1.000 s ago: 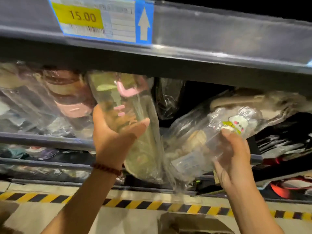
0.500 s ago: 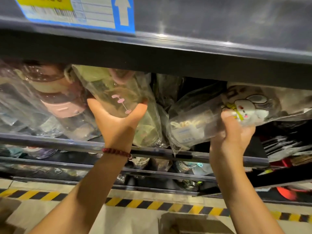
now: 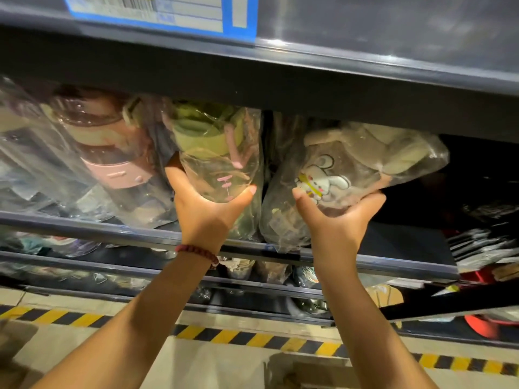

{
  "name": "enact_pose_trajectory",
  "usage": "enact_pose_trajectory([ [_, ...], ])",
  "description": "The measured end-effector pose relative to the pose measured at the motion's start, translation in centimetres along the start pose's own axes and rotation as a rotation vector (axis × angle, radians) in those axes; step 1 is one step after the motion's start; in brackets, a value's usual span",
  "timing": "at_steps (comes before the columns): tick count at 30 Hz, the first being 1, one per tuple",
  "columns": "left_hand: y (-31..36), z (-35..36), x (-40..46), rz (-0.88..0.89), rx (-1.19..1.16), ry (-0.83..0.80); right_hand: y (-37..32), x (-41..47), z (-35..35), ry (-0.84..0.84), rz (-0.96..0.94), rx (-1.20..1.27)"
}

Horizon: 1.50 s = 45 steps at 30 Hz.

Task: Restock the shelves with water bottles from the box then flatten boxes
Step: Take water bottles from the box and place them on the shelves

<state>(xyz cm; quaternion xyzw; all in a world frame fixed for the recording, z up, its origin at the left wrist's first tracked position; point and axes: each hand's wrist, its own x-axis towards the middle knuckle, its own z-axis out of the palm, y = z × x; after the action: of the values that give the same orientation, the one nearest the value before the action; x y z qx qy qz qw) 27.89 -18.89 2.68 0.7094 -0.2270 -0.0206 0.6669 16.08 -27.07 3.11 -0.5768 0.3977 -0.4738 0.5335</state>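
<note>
Water bottles: two of them going in, each sealed in a clear plastic bag, both up between the shelf rail (image 3: 112,230) and the dark shelf above it.
Green-lid bottle (image 3: 217,155): standing over the shelf rail, lid end up and leaning slightly away, pink marks showing on its clear wall.
Left hand (image 3: 206,210): right above the shelf rail, cupped under the green-lid bottle, thumb up one side and fingers curled round the other, so it grips the lower body through the bag.
Rabbit bottle (image 3: 362,167): just right of the green-lid bottle and touching its bag, tilted with the top pointing up and to the right, a white cartoon rabbit printed on the side.
Right hand (image 3: 338,220): above the shelf rail too, thumb pressed by the rabbit print, fingers wrapped round the far side; it holds this bottle from below.
Bracelet (image 3: 198,252): reddish beads on the left wrist, crossing in front of the shelf rail.
Pink-band bottle (image 3: 112,153): already stocked, left of the green-lid bottle behind the shelf rail, among more bagged bottles that blur together.
Price label (image 3: 160,11): blue-edged, high above the shelf rail on the upper shelf's front; print too cut off to read.
Lower shelves: below the shelf rail, more bagged goods, hard to make out.
Hazard stripe (image 3: 252,336): yellow and black, on the floor well below the shelf rail.
</note>
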Motion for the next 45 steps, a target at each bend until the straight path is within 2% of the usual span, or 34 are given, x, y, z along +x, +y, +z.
enact_pose_trajectory([
  [5, -0.1, 0.0, 0.4, -0.032, 0.021, -0.126, -0.5, 0.1, 0.7, -0.114, -0.011, -0.116],
  [11, -0.7, -1.3, 0.3, 0.012, 0.000, -0.282, -0.5, 0.2, 0.3, -0.209, 0.040, -0.139],
  [15, -3.0, -2.2, 0.2, -0.014, 0.141, -0.352, 0.3, 0.3, -0.6, -0.303, 0.047, -0.205],
  [18, -3.6, -2.2, -0.1, 0.030, 0.179, -0.337, 1.1, 0.0, -1.1, -0.364, 0.070, -0.300],
  [25, -3.6, -1.5, -0.6, 0.035, 0.228, -0.142, 2.6, -0.4, 0.3, -0.265, 0.116, -0.443],
  [30, -3.8, -1.2, -0.5, 0.052, 0.285, -0.097, 2.4, -0.3, 1.0, -0.208, 0.109, -0.513],
  [36, -3.8, -1.7, 0.0, 0.062, 0.335, -0.118, 2.0, -0.1, -0.5, -0.348, 0.148, -0.398],
  [39, -3.8, -2.4, 0.5, 0.026, 0.369, -0.128, 1.8, 0.2, -0.6, -0.425, 0.149, -0.385],
  [45, -4.5, -3.2, 0.6, 0.091, 0.357, -0.096, 1.6, 0.5, -0.2, -0.509, 0.140, -0.424],
])
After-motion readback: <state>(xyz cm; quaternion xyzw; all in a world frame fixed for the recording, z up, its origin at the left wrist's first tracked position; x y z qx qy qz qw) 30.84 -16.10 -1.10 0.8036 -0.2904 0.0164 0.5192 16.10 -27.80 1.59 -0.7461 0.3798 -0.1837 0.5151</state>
